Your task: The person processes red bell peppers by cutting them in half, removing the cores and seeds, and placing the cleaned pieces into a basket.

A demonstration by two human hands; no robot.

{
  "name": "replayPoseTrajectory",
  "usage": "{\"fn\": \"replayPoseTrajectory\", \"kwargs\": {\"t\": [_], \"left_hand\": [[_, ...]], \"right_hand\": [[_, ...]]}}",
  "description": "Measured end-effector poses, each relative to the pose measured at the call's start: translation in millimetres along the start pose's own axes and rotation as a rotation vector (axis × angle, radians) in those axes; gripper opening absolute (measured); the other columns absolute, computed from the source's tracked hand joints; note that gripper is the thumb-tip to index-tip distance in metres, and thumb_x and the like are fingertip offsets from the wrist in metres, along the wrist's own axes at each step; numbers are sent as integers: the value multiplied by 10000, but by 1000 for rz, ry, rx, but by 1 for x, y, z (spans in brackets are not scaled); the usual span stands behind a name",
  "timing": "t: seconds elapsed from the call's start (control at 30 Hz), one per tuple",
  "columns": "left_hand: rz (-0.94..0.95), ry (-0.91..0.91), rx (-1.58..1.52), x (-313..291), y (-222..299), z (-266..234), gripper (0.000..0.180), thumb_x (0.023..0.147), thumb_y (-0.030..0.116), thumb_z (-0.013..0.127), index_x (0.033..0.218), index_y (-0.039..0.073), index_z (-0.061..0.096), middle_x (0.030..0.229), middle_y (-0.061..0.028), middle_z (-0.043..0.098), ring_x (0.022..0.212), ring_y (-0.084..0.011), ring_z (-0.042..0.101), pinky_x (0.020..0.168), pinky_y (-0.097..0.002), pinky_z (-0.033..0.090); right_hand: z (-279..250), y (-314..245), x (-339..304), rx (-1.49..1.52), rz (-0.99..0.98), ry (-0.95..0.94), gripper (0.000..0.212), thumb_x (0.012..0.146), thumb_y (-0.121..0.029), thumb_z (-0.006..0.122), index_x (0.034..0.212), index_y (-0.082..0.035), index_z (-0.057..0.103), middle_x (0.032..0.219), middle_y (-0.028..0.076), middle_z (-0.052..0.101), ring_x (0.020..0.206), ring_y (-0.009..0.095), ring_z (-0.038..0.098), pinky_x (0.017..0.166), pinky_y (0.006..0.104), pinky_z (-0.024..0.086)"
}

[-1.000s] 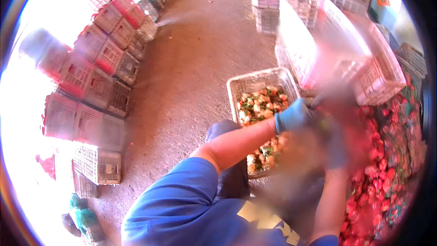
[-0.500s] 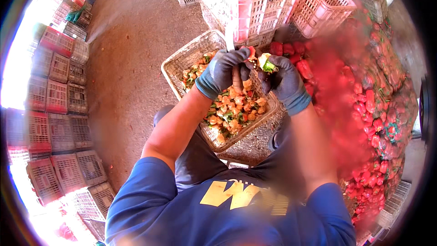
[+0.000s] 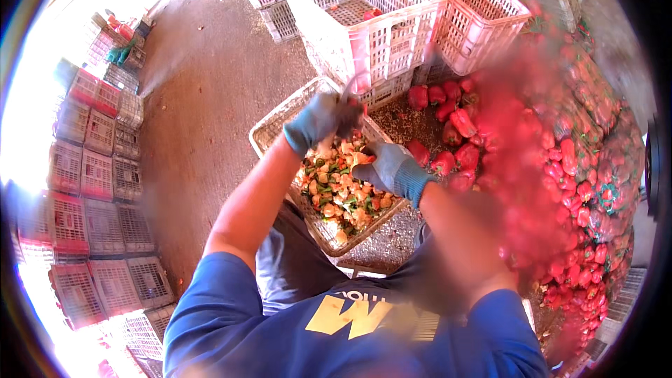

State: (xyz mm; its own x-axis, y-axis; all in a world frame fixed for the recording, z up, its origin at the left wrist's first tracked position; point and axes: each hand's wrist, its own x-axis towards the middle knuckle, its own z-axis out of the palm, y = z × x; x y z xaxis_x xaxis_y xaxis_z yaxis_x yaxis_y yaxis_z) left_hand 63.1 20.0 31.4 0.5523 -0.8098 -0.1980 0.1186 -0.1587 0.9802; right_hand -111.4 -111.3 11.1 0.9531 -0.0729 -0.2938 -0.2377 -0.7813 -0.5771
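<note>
Red peppers [image 3: 553, 196] heaped right, gloved hands over a low crate [image 3: 280, 113]

A brown floor [image 3: 203, 105] runs to the far side. The peppers spread over much of the right, blurred in places. Stacked crates [image 3: 96, 173] line the left, pale and reddish, in several rows. On the far side stands a tall whitish crate [image 3: 402, 45] with a little red inside; a pinkish crate [image 3: 479, 45] stands just right of it. Nearest is the wearer's blue shirt [image 3: 273, 339].

The low crate sits tilted across the middle, between the wearer's knees and the tall crate. Both hands, in blue-grey gloves, are over it. The left hand [image 3: 315, 122] is farther off, fingers curled beside a dark, blurred shape; I cannot tell what it grips. The right hand [image 3: 388, 166] is nearer and to the right, its fingers pointing left. A pale orange piece [image 3: 362, 159] shows at its fingertips, whether pinched I cannot tell. Pale, orange and green trimmings [image 3: 343, 196] lie inside the low crate.
</note>
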Motion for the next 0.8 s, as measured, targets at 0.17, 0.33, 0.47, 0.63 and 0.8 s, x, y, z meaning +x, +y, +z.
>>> {"fn": "replayPoseTrajectory", "kwargs": {"t": [0.17,0.33,0.47,0.63,0.8], "left_hand": [[514,146,-350,52,88,-24,327,1014,220,603,1229,-24,640,1108,-175,753,866,-234,758,732,-326,589],[234,218,-67,17,44,-13,482,1027,334,556,1382,11,598,1177,-151,745,964,-220,734,764,-320,563],[51,345,-135,-22,-37,-2,358,986,256,658,1239,6,698,970,-113,757,693,-158,687,601,-287,551],[97,275,-69,-38,-20,9,335,1029,254,605,1244,19,708,964,-94,753,723,-154,687,653,-287,562],[25,282,-35,-34,-30,-9,319,1014,200,632,1240,-21,674,911,-101,721,707,-162,686,643,-291,556]], "right_hand": [[27,32,17,789,26,72,772,887,-284,843,1482,51,482,694,12,637,531,90,568,467,255,450],[27,51,22,745,-69,-13,744,894,-339,830,1429,79,523,1136,197,736,955,202,720,862,317,581],[4,29,5,698,-25,26,559,878,-357,833,1270,11,678,1007,134,760,871,227,713,861,334,568],[-10,63,17,743,21,374,386,918,-347,776,1141,-35,734,919,51,750,856,156,667,800,312,532],[-58,53,-11,1035,151,574,376,914,-355,756,1089,-30,688,838,117,736,581,175,665,537,303,525]]}}
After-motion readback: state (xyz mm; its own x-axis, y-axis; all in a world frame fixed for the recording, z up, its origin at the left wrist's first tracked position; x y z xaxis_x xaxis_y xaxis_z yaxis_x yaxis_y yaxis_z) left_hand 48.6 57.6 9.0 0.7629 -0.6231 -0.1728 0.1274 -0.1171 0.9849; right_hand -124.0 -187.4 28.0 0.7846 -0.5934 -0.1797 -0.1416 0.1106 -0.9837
